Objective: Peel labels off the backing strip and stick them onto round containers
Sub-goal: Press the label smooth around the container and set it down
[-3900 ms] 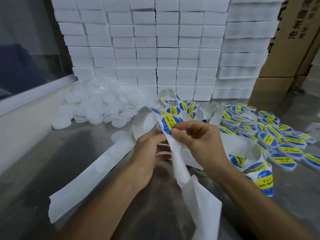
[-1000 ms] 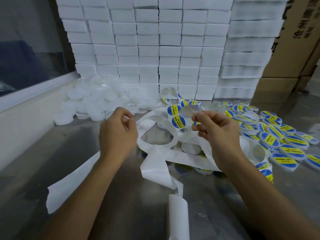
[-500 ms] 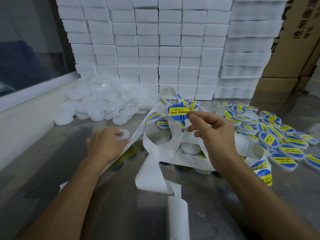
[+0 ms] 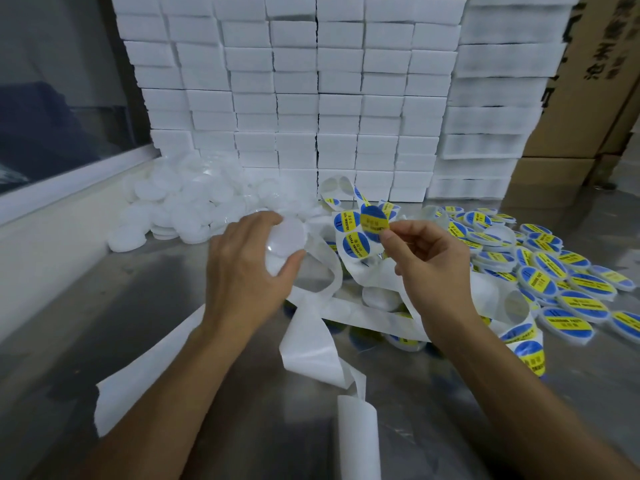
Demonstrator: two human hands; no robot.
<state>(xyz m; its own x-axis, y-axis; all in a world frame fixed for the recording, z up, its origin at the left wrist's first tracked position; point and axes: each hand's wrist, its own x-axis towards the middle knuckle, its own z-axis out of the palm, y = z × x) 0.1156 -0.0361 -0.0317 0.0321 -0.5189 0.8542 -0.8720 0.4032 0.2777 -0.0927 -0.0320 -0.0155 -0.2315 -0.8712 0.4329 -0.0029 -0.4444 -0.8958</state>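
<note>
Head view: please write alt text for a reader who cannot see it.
The left hand holds a blank white container while the right hand pinches a peeled blue-and-yellow label beside it. Backing strip lies curled below; labelled containers are piled at right.

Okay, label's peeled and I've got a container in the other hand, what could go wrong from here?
The label hangs pinched by one edge in the right hand, so it may curl or land off-centre on the container that the left hand holds. The loose backing strip lies just below and could catch it.
</note>
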